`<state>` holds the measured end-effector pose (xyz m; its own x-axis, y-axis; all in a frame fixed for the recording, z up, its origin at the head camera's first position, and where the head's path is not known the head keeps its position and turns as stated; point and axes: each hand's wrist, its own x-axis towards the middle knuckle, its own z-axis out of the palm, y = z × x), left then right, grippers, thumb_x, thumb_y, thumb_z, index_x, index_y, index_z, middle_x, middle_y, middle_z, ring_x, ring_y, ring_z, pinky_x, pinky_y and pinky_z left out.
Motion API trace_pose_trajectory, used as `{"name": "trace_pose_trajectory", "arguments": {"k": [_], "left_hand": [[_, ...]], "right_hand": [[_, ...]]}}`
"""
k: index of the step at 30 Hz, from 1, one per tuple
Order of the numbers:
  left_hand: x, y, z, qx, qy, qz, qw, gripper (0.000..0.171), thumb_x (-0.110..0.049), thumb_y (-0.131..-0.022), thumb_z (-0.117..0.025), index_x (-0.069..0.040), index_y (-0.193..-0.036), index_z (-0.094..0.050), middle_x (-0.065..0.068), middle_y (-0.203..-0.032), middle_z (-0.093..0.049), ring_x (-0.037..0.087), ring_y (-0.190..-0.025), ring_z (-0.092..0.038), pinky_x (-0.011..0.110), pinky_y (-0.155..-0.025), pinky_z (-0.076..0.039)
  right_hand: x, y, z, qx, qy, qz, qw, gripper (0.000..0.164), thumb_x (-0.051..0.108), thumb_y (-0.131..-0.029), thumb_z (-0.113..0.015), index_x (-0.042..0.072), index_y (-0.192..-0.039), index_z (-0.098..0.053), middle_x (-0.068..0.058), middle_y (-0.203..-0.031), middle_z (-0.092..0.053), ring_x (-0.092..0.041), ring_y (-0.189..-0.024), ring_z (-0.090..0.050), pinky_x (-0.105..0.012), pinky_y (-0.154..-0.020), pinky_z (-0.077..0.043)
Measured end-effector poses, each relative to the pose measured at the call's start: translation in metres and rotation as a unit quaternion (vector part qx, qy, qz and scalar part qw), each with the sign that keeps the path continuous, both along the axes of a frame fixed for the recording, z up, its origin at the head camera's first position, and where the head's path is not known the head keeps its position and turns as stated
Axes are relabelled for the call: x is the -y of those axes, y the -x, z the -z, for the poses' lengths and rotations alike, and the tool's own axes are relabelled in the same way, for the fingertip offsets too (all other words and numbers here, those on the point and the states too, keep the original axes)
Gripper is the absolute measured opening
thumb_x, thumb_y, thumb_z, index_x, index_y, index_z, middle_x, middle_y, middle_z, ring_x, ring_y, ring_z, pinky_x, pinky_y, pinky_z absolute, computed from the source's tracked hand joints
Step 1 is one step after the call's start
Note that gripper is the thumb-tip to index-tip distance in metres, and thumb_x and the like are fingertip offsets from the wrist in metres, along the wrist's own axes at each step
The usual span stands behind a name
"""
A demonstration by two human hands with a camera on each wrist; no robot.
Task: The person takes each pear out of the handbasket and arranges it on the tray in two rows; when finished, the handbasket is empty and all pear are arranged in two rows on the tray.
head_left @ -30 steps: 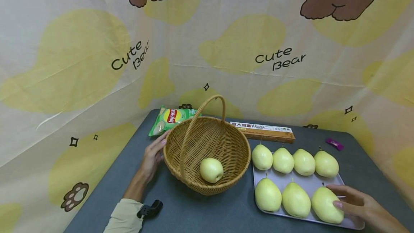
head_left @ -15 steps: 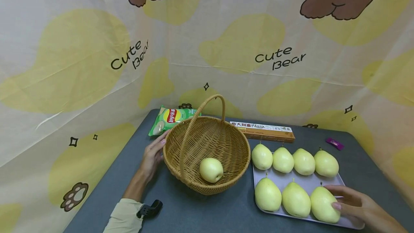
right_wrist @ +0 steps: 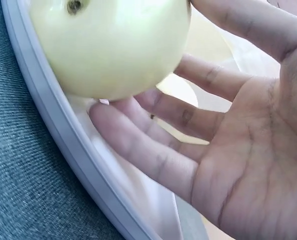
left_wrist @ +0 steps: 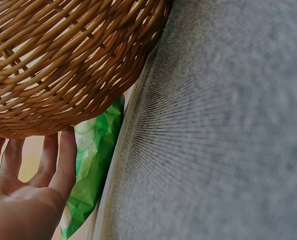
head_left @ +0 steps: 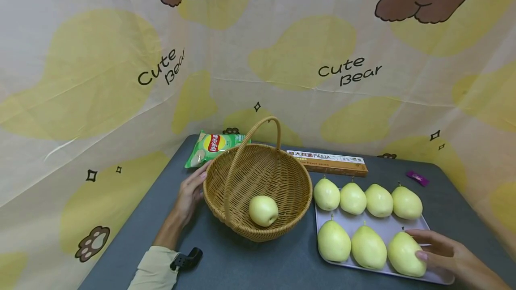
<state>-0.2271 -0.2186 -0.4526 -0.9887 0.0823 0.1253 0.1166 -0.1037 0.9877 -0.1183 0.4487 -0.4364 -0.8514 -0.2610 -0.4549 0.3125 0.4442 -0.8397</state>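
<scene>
A wicker basket [head_left: 258,191] with an arched handle stands on the table and holds one pale green pear [head_left: 264,211]. My left hand [head_left: 190,196] touches the basket's left side; in the left wrist view its nearly straight fingers [left_wrist: 66,155] meet the wicker wall. At the right, a light lilac tray [head_left: 387,227] carries several pears in two rows. My right hand [head_left: 447,252] grips the front-row pear [head_left: 406,255] at the right end, thumb on the near side and fingers round behind. In the right wrist view this pear [right_wrist: 113,45] is just inside the tray's rim [right_wrist: 63,120].
A green chip bag [head_left: 215,147] lies behind the basket to the left. Behind the tray is a long pasta box [head_left: 328,163]. A small purple packet [head_left: 417,178] lies at the back right. A printed cloth [head_left: 258,57] hangs behind the table.
The pear in my right hand shifted slightly left, then back right, staying on the tray. My left hand and the basket have not visibly moved.
</scene>
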Motion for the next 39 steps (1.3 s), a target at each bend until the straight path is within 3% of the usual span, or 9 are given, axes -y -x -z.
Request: {"name": "trace_pose_trajectory", "arguments": {"k": [5, 16, 27, 34, 39], "left_hand": [[0.0008, -0.001, -0.0003, -0.004, -0.003, -0.001, 1.0, 0.054, -0.034, -0.113, -0.048, -0.015, -0.164, -0.043, 0.007, -0.169, -0.04, 0.004, -0.138, -0.054, 0.025, -0.102, -0.053], [0.0013, -0.0001, 0.0002, -0.005, -0.004, 0.001, 1.0, 0.054, -0.034, -0.113, -0.048, -0.015, -0.164, -0.043, 0.009, -0.168, -0.041, 0.004, -0.136, -0.056, 0.026, -0.101, -0.054], [0.0008, 0.0003, 0.0014, -0.008, -0.006, 0.001, 1.0, 0.054, -0.033, -0.113, -0.047, -0.014, -0.164, -0.043, 0.01, -0.168, -0.041, 0.003, -0.134, -0.058, 0.027, -0.1, -0.056], [0.001, 0.0008, 0.0015, -0.003, -0.003, -0.001, 1.0, 0.054, -0.034, -0.113, -0.047, -0.015, -0.163, -0.044, 0.009, -0.168, -0.042, 0.004, -0.134, -0.058, 0.027, -0.1, -0.055], [0.0012, 0.0005, 0.0016, -0.003, -0.001, 0.0, 1.0, 0.054, -0.034, -0.113, -0.047, -0.015, -0.164, -0.044, 0.009, -0.168, -0.042, 0.004, -0.134, -0.057, 0.027, -0.1, -0.055]], "right_hand": [[0.0057, 0.0009, -0.002, -0.01, 0.01, -0.013, 1.0, 0.04, 0.024, -0.113, -0.05, 0.035, -0.15, -0.058, 0.029, -0.131, -0.067, 0.001, -0.116, -0.063, -0.028, -0.087, -0.054], [0.0022, 0.0024, -0.0014, 0.011, -0.01, 0.005, 1.0, 0.033, 0.031, -0.113, -0.051, 0.053, -0.135, -0.061, 0.033, -0.127, -0.065, 0.003, -0.112, -0.063, -0.033, -0.087, -0.055], [-0.0004, 0.0035, 0.0031, -0.006, 0.004, -0.004, 1.0, 0.037, 0.027, -0.113, -0.05, 0.05, -0.14, -0.06, 0.035, -0.13, -0.064, 0.004, -0.114, -0.062, -0.027, -0.088, -0.055], [0.0, 0.0044, 0.0022, -0.007, -0.019, 0.007, 1.0, 0.038, 0.03, -0.113, -0.052, 0.039, -0.149, -0.057, 0.039, -0.128, -0.06, 0.007, -0.114, -0.06, -0.028, -0.088, -0.054], [0.001, 0.0028, 0.0008, -0.046, -0.061, 0.016, 0.997, 0.047, 0.031, -0.112, -0.053, 0.017, -0.157, -0.049, 0.041, -0.127, -0.058, 0.013, -0.113, -0.057, -0.025, -0.086, -0.052]]}}
